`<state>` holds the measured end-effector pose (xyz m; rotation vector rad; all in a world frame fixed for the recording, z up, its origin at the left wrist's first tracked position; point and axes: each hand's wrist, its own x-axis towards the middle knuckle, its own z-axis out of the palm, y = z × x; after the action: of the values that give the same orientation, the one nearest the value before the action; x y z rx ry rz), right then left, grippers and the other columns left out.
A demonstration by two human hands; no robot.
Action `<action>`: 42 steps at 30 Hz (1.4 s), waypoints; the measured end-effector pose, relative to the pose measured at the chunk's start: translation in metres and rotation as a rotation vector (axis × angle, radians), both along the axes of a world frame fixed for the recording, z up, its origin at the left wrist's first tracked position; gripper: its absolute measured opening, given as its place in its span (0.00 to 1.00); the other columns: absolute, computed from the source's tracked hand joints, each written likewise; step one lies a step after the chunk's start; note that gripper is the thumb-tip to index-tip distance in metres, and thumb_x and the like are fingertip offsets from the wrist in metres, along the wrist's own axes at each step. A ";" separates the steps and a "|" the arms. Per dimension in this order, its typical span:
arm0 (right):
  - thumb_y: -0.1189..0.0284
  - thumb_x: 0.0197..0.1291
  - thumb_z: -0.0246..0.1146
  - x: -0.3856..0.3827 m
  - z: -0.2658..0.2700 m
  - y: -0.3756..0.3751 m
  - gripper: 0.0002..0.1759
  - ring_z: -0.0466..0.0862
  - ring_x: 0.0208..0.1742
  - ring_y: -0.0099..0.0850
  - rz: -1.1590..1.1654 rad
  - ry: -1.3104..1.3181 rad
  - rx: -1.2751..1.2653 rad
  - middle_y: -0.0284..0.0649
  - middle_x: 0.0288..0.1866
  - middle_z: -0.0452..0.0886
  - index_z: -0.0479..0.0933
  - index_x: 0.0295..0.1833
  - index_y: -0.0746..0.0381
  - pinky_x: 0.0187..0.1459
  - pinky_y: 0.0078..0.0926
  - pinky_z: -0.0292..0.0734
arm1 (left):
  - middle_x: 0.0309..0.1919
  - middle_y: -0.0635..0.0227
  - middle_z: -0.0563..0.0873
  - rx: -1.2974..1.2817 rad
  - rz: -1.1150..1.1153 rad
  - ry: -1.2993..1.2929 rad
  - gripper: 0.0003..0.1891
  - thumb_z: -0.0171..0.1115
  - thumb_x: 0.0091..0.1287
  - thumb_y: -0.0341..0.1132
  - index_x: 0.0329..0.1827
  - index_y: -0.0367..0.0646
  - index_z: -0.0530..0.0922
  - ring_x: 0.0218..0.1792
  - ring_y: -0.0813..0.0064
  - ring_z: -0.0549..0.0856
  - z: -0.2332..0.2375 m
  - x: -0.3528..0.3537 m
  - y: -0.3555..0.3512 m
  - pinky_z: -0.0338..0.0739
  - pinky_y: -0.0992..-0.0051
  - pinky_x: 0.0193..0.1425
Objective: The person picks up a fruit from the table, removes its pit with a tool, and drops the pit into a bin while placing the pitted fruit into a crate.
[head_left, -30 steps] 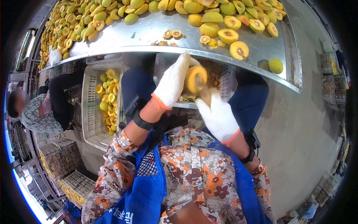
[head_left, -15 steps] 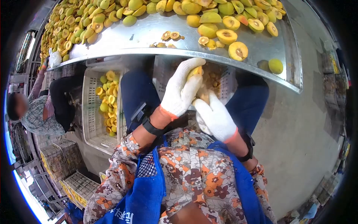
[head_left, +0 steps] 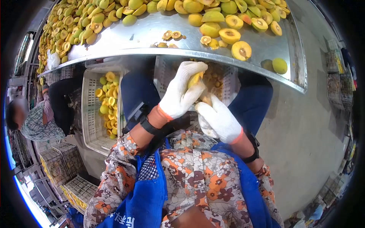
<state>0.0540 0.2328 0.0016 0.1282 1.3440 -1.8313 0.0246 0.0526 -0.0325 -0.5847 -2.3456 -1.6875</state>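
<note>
My left hand (head_left: 184, 91), in a white glove, is closed around a yellow fruit piece (head_left: 195, 79) just below the metal table's front edge. Close beside it on the right, my gloved right hand (head_left: 218, 117) has its fingers bent together around a small brownish thing that I cannot make out. The fingertips of both hands nearly meet. Beneath them, between my knees, stands a light crate (head_left: 230, 81) with small brown and yellow pieces in it.
Many green and yellow fruits (head_left: 133, 4), whole and halved, lie on the metal table (head_left: 144, 32). A white crate (head_left: 91, 114) of fruit pieces stands to the left. Another person (head_left: 42, 117) sits at the far left. Stacked crates (head_left: 61, 159) stand at the lower left.
My left hand has moved slightly left and down, and more of the yellow fruit piece shows in it. The right hand has hardly moved. The view has shifted slightly.
</note>
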 end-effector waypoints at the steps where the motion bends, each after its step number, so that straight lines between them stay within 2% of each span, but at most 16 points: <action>1: 0.62 0.76 0.58 -0.002 -0.004 0.000 0.15 0.76 0.20 0.28 -0.001 0.109 0.090 0.32 0.27 0.76 0.71 0.57 0.61 0.24 0.28 0.73 | 0.57 0.61 0.80 -0.001 -0.002 0.003 0.22 0.54 0.72 0.33 0.69 0.39 0.73 0.59 0.71 0.78 0.007 -0.002 -0.001 0.70 0.70 0.70; 3: 0.62 0.75 0.58 0.001 -0.012 -0.001 0.16 0.78 0.20 0.32 -0.006 0.204 0.184 0.34 0.26 0.77 0.71 0.57 0.62 0.24 0.33 0.75 | 0.58 0.61 0.81 0.250 -0.093 -0.458 0.22 0.54 0.71 0.33 0.68 0.39 0.73 0.60 0.72 0.78 0.031 -0.003 -0.003 0.70 0.71 0.70; 4: 0.62 0.75 0.59 0.002 -0.016 -0.005 0.17 0.81 0.23 0.40 0.022 0.518 0.463 0.40 0.28 0.80 0.71 0.57 0.63 0.28 0.38 0.78 | 0.56 0.62 0.83 0.362 -0.123 -0.582 0.19 0.53 0.74 0.34 0.66 0.39 0.75 0.57 0.73 0.79 0.036 -0.006 -0.007 0.72 0.72 0.68; 5: 0.61 0.74 0.59 0.003 -0.017 -0.007 0.18 0.84 0.27 0.47 0.055 0.833 0.742 0.46 0.30 0.82 0.71 0.57 0.65 0.32 0.43 0.81 | 0.56 0.62 0.83 0.361 -0.123 -0.584 0.19 0.53 0.74 0.34 0.66 0.39 0.75 0.57 0.73 0.79 0.031 -0.006 -0.006 0.72 0.72 0.68; 6: 0.60 0.73 0.59 0.003 -0.015 -0.008 0.21 0.85 0.35 0.60 0.106 0.777 0.734 0.57 0.36 0.84 0.70 0.57 0.67 0.40 0.51 0.82 | 0.54 0.63 0.83 0.332 -0.077 -0.546 0.18 0.51 0.77 0.35 0.65 0.39 0.76 0.56 0.74 0.80 0.023 -0.005 -0.004 0.73 0.73 0.67; 10: 0.61 0.73 0.59 0.008 -0.024 -0.008 0.21 0.84 0.32 0.61 0.033 1.074 0.586 0.57 0.33 0.83 0.70 0.57 0.68 0.38 0.50 0.82 | 0.51 0.66 0.84 0.344 0.043 -0.378 0.13 0.49 0.82 0.34 0.60 0.39 0.78 0.52 0.78 0.80 0.008 0.001 0.010 0.75 0.75 0.62; 12: 0.64 0.74 0.58 0.005 -0.021 -0.009 0.18 0.82 0.22 0.46 0.030 0.462 0.362 0.46 0.26 0.80 0.69 0.59 0.65 0.27 0.41 0.79 | 0.52 0.63 0.86 0.311 0.129 -0.280 0.14 0.49 0.82 0.37 0.60 0.39 0.77 0.53 0.76 0.82 0.004 0.002 0.016 0.77 0.73 0.62; 18: 0.66 0.77 0.55 0.004 0.000 0.002 0.08 0.67 0.14 0.17 -0.012 -0.222 -0.214 0.27 0.22 0.69 0.69 0.55 0.57 0.15 0.18 0.60 | 0.53 0.62 0.85 0.364 0.146 -0.273 0.15 0.49 0.83 0.39 0.62 0.40 0.76 0.50 0.76 0.83 -0.004 0.009 0.023 0.79 0.74 0.59; 25: 0.65 0.77 0.57 0.004 -0.001 -0.007 0.08 0.64 0.13 0.18 -0.015 -0.311 -0.370 0.26 0.21 0.67 0.67 0.53 0.55 0.13 0.19 0.57 | 0.53 0.67 0.83 0.527 0.202 -0.382 0.12 0.50 0.83 0.37 0.61 0.41 0.76 0.52 0.80 0.81 -0.008 0.007 0.025 0.77 0.76 0.59; 27: 0.65 0.77 0.57 0.008 -0.002 -0.014 0.08 0.64 0.13 0.17 -0.056 -0.106 -0.075 0.26 0.21 0.67 0.67 0.52 0.55 0.13 0.19 0.57 | 0.52 0.65 0.84 0.519 0.205 -0.352 0.15 0.50 0.83 0.40 0.61 0.40 0.76 0.51 0.78 0.82 -0.011 0.010 0.025 0.78 0.75 0.58; 29: 0.64 0.77 0.58 0.005 -0.002 -0.008 0.09 0.65 0.13 0.18 -0.016 -0.150 -0.156 0.26 0.21 0.67 0.67 0.52 0.55 0.14 0.19 0.57 | 0.51 0.63 0.85 0.512 0.205 -0.324 0.17 0.49 0.84 0.44 0.61 0.40 0.76 0.50 0.76 0.83 -0.016 0.010 0.024 0.79 0.74 0.58; 31: 0.64 0.77 0.58 0.004 -0.005 -0.002 0.09 0.65 0.14 0.18 0.028 -0.199 -0.235 0.26 0.22 0.68 0.67 0.53 0.55 0.14 0.19 0.58 | 0.53 0.62 0.84 0.246 0.197 -0.065 0.18 0.52 0.82 0.43 0.63 0.39 0.75 0.53 0.74 0.82 -0.021 0.008 0.015 0.77 0.72 0.62; 35: 0.64 0.77 0.58 0.004 -0.013 -0.002 0.11 0.65 0.14 0.18 0.008 -0.226 -0.231 0.25 0.22 0.69 0.68 0.55 0.57 0.15 0.19 0.59 | 0.54 0.61 0.84 0.220 0.002 -0.193 0.19 0.55 0.79 0.41 0.65 0.39 0.74 0.56 0.73 0.81 -0.009 -0.002 0.000 0.76 0.71 0.64; 37: 0.64 0.77 0.58 0.004 -0.015 -0.004 0.11 0.64 0.14 0.17 -0.028 -0.104 -0.094 0.25 0.22 0.68 0.68 0.55 0.57 0.15 0.18 0.58 | 0.52 0.66 0.82 0.310 -0.100 -0.483 0.16 0.55 0.76 0.33 0.64 0.40 0.76 0.51 0.78 0.80 0.012 -0.006 -0.002 0.78 0.76 0.59; 40: 0.65 0.78 0.56 0.004 -0.010 -0.005 0.10 0.63 0.14 0.17 0.029 0.042 0.065 0.25 0.22 0.68 0.68 0.56 0.57 0.14 0.18 0.57 | 0.49 0.65 0.84 0.253 -0.081 -0.501 0.15 0.51 0.79 0.37 0.60 0.39 0.78 0.47 0.78 0.82 0.012 -0.008 -0.002 0.79 0.76 0.55; 42: 0.65 0.78 0.56 0.003 -0.003 -0.002 0.09 0.63 0.14 0.16 -0.005 -0.202 -0.235 0.25 0.22 0.67 0.68 0.54 0.56 0.14 0.17 0.57 | 0.43 0.62 0.87 0.400 0.025 -0.441 0.18 0.46 0.82 0.42 0.58 0.39 0.79 0.41 0.75 0.84 0.001 -0.006 0.008 0.81 0.75 0.49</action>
<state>0.0570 0.2304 -0.0013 0.1870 0.9837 -1.9099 0.0181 0.0610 -0.0319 -0.1160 -2.1458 -2.3830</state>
